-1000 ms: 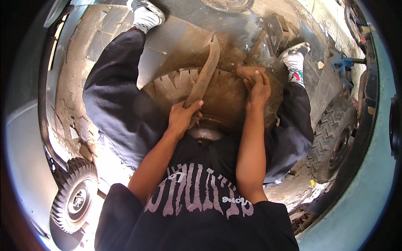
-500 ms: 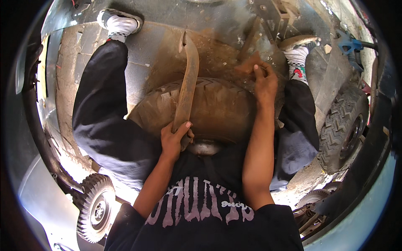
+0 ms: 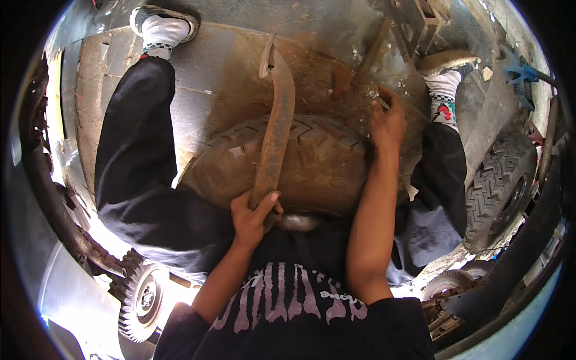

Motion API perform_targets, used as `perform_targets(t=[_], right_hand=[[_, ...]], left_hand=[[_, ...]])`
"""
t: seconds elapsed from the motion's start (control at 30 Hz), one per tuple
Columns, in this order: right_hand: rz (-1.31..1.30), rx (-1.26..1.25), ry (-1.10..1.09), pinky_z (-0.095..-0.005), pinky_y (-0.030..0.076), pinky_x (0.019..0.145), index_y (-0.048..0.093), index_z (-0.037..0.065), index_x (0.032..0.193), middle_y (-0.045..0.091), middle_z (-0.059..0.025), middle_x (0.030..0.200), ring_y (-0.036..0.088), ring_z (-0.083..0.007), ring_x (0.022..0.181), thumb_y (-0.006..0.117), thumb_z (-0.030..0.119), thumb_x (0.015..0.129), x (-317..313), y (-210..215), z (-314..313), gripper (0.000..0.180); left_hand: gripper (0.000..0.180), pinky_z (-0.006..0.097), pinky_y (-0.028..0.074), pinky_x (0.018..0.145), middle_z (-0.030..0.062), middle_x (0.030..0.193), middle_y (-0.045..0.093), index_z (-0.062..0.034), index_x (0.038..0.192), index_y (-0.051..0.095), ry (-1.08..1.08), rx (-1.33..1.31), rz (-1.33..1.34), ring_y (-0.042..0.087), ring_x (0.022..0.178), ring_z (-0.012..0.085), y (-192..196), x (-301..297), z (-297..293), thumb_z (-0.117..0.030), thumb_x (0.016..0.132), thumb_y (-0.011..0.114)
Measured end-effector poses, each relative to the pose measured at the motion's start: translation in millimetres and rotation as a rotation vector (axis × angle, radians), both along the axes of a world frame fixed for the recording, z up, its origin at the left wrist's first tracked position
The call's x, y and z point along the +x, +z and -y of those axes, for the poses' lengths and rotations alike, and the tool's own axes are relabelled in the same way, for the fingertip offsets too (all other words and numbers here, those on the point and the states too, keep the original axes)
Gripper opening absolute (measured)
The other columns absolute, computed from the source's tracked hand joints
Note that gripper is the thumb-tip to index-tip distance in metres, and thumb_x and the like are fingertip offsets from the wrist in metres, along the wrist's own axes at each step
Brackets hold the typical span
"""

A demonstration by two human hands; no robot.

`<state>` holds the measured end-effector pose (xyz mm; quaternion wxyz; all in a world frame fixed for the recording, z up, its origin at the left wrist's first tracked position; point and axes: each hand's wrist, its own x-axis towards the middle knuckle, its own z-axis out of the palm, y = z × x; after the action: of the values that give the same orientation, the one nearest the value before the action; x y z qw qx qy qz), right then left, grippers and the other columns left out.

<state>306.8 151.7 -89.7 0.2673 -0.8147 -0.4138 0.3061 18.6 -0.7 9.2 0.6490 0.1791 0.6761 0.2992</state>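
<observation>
My left hand [image 3: 251, 217] is closed around the lower end of a long, curved, rusty metal bar [image 3: 277, 126]. The bar rises in front of a worn tire [image 3: 324, 162] between my legs, with a slot and a bent strip at its top. Beside the floor stand parts, my right hand [image 3: 389, 123] reaches past the tire, its thumb and forefinger apart and nothing visible between them. Pale crumbs lie by its fingertips. Left of that hand is a flat reddish-brown piece [image 3: 342, 81], apart from the fingers; its material is unclear.
A metal frame [image 3: 429, 27] stands at the far right, near my right shoe [image 3: 447, 63]. Treaded wheels are at right [image 3: 501, 192] and lower left [image 3: 144, 300]. A blue tool-like object [image 3: 521, 72] lies at the right edge. Brown dust covers the metal floor sheet [image 3: 234, 72].
My right hand has let go of the reddish-brown piece, which now lies farther left. My left hand still grips the bar. The whole view has shifted slightly.
</observation>
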Motion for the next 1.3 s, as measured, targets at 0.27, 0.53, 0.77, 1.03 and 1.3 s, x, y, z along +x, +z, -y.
perform_targets(t=[0.27, 0.53, 0.77, 1.03, 1.3], right_hand=[[0.306, -0.668, 0.653, -0.0487, 0.057, 0.100, 0.078, 0.004, 0.122, 0.076, -0.0213, 0.125, 0.072, -0.0409, 0.118, 0.076, 0.020, 0.093, 33, -33, -39, 0.033], [0.540, -0.815, 0.842, -0.0492, 0.059, 0.101, 0.077, 0.003, 0.124, 0.071, -0.0208, 0.138, 0.070, -0.0394, 0.125, 0.060, 0.022, 0.101, 22, -97, -34, 0.035], [0.585, -0.721, 0.630, -0.0462, 0.059, 0.102, 0.079, 0.006, 0.121, 0.076, -0.0174, 0.131, 0.073, -0.0397, 0.120, 0.063, 0.030, 0.102, 14, -78, -35, 0.035], [-0.267, 0.045, 0.186, -0.0380, 0.058, 0.098, 0.074, 0.006, 0.130, 0.070, -0.0140, 0.140, 0.072, -0.0288, 0.117, 0.068, 0.016, 0.103, 16, 36, -1, 0.029], [-0.674, 0.241, -0.169, -0.0345, 0.060, 0.090, 0.067, 0.005, 0.142, 0.066, -0.0114, 0.141, 0.069, -0.0236, 0.114, 0.069, 0.015, 0.106, -52, 86, 71, 0.038]], left_hand=[[0.034, 0.030, 0.053, 0.060, 0.0110, 0.074, 0.072, 0.0092, 0.099, 0.074, -0.020, -0.001, -0.024, 0.067, 0.063, 0.0166, 6, 2, -6, -0.024, 0.099, 0.077], [0.036, 0.032, 0.052, 0.058, 0.0119, 0.074, 0.070, 0.0097, 0.100, 0.072, -0.038, 0.027, -0.037, 0.066, 0.062, 0.0191, -1, 1, -5, -0.026, 0.100, 0.076], [0.037, 0.030, 0.052, 0.058, 0.0100, 0.072, 0.073, 0.0082, 0.095, 0.074, -0.006, 0.027, -0.007, 0.067, 0.061, 0.0144, -2, 0, -3, -0.028, 0.098, 0.079], [0.037, 0.030, 0.052, 0.055, 0.0094, 0.071, 0.074, 0.0076, 0.098, 0.076, -0.005, 0.128, -0.020, 0.066, 0.058, 0.0134, -15, 3, 1, -0.029, 0.098, 0.081], [0.045, 0.031, 0.054, 0.054, 0.0106, 0.072, 0.074, 0.0073, 0.103, 0.076, -0.039, 0.117, -0.035, 0.068, 0.056, 0.0147, -9, 3, -5, -0.036, 0.095, 0.082]])
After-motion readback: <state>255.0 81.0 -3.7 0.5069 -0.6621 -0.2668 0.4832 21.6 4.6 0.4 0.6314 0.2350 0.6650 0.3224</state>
